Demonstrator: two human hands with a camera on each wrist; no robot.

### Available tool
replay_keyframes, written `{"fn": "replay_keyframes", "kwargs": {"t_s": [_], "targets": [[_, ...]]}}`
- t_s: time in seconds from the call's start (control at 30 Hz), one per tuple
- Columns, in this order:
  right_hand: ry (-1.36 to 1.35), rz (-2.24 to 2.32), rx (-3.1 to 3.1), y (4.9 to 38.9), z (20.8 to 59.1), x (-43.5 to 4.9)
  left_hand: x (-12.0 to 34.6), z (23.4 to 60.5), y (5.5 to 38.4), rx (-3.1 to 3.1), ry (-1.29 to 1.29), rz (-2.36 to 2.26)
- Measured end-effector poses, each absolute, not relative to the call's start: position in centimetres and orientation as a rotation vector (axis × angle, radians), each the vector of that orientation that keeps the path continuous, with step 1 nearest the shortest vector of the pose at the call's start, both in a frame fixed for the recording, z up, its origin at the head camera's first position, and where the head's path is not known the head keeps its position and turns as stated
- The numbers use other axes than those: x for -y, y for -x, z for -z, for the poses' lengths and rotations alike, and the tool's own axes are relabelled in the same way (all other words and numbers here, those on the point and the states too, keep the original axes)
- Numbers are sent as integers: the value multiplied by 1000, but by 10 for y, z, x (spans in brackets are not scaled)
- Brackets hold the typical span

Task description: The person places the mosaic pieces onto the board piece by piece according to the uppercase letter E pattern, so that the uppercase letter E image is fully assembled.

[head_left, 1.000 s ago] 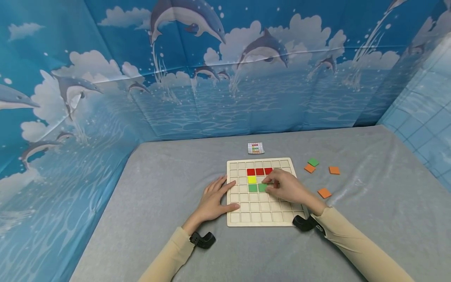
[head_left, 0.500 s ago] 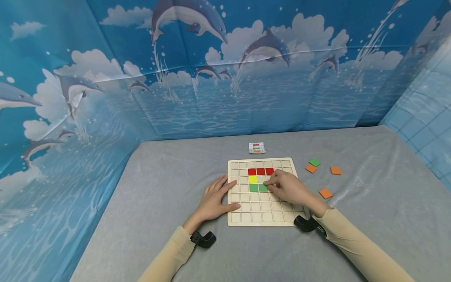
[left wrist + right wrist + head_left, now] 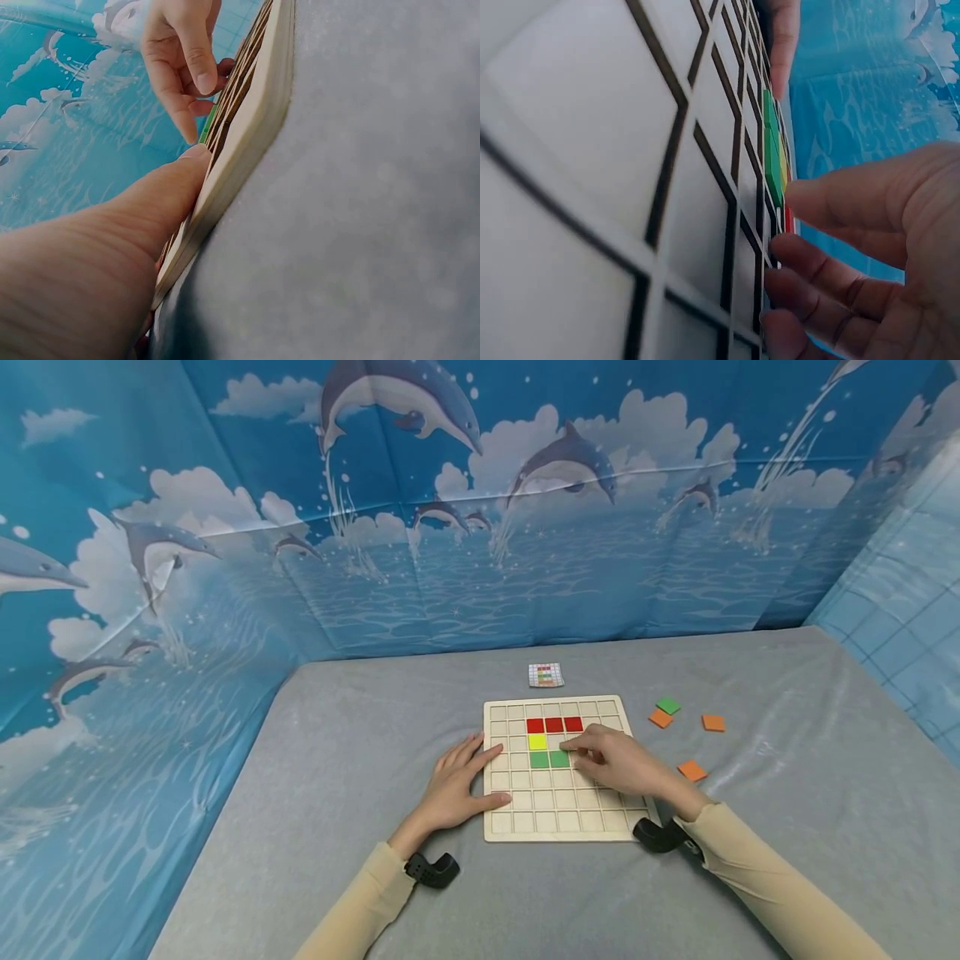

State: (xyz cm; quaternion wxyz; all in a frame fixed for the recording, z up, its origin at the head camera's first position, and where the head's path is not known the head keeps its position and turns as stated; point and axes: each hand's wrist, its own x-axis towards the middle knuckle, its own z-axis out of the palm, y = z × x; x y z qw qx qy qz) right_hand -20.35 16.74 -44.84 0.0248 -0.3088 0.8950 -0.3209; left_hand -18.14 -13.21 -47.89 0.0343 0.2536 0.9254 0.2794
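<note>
A light wooden grid board [image 3: 555, 821] lies on the grey cloth. Three red tiles [image 3: 553, 725] sit in a row in its cells, with a yellow tile [image 3: 537, 742] under the leftmost. Below the yellow one are two green tiles [image 3: 539, 760] side by side. My left hand [image 3: 450, 789] rests spread on the board's left edge, thumb [image 3: 176, 180] on the rim. Over the board, my right hand [image 3: 618, 760] has its index fingertip at the upper right corner of the right green tile [image 3: 771, 161]. Its fingers are loosely bent, with nothing visible between them.
Right of the board lie a loose green tile [image 3: 668, 705] overlapping an orange tile [image 3: 660, 718], and two more orange tiles [image 3: 713, 723]. A small printed grid card [image 3: 545, 675] lies behind the board. A dolphin-print curtain [image 3: 450, 568] hangs behind the table.
My right hand has drawn slightly right, off the right green tile, which now shows more fully in its cell; its fingers have loosened. My left hand stays in place.
</note>
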Motion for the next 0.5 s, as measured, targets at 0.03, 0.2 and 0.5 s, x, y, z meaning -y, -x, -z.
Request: {"fn": "replay_keyframes", "kwargs": {"t_s": [0.03,0.2,0.5], "targets": [[966,1029,-2746,204,448,-170,132,479,182,-2847,-780,-857],[936,1182,-2683,210,447,-188,132,479,181,-2849,-782,-864],[657,1074,-2898,221,440,-227,133,482,181,-2854,-798,-867]]}}
